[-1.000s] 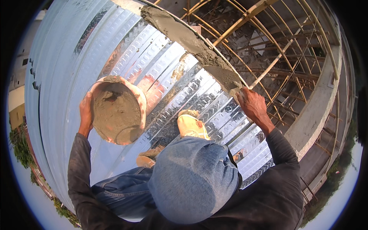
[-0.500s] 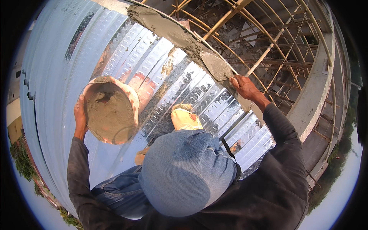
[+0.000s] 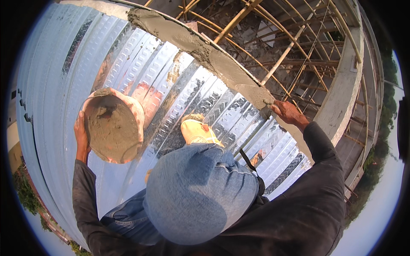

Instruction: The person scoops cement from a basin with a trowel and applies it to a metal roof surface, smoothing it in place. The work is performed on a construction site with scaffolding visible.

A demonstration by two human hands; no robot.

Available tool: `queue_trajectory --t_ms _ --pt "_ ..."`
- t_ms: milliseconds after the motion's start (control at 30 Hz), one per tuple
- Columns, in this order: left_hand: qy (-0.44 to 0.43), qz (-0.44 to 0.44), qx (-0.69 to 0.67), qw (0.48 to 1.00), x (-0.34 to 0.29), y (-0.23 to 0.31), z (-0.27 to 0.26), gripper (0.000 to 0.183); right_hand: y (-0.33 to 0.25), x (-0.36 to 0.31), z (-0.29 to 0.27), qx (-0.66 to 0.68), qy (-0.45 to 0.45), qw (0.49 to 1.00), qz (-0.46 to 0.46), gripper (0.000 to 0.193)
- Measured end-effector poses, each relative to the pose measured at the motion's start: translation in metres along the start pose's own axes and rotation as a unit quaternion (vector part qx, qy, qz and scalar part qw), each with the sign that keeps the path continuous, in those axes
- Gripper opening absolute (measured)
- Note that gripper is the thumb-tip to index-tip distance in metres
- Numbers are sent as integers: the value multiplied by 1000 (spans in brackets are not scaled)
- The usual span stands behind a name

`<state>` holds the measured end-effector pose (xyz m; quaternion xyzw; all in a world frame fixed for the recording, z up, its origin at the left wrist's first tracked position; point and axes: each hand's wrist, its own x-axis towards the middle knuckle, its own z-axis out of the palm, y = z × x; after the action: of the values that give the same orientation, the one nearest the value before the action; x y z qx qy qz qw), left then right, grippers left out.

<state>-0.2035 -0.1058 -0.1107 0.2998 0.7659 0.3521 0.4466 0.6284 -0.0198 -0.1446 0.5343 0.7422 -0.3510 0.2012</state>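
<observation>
My left hand (image 3: 81, 131) is closed on the side of an orange bowl (image 3: 137, 112) filled with wet grey mortar (image 3: 112, 132). At the upper right my right hand (image 3: 290, 113) grips a trowel (image 3: 256, 94) by its handle. The trowel's mortar-coated blade lies against a strip of wet mortar (image 3: 181, 36) that runs along the edge of the metal decking (image 3: 55, 81). Blade and strip share nearly the same grey, so the blade's outline is hard to make out.
Beyond the mortar edge drops an opening with bamboo poles (image 3: 282, 57) and rubble below. A concrete beam (image 3: 348, 89) borders it on the right. My yellowish boot (image 3: 197, 130) stands on the ribbed decking, below my bent denim knee (image 3: 188, 192).
My right hand has drawn the trowel along the edge, toward the lower right. The mortar beneath looks smoother there. The bowl stays in my left hand; the whole view has shifted slightly.
</observation>
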Motion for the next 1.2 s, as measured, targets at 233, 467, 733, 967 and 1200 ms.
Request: queue_trajectory --t_ms 233,467,733,967,1200 --pt "-5 -5 -43 999 -27 46 31 70 -8 -57 19 -119 188 971 85 38" --pt "39 -11 44 998 -44 104 79 58 -197 -4 -59 -74 297 928 -212 27" --pt "41 68 107 991 -55 142 116 48 -400 108 -79 -280 321 833 -353 20" --pt "12 81 64 995 -46 134 111 49 -438 82 -64 -357 257 771 -461 9" --pt "29 56 33 997 -35 113 94 45 -440 77 -114 -372 322 749 -443 6"
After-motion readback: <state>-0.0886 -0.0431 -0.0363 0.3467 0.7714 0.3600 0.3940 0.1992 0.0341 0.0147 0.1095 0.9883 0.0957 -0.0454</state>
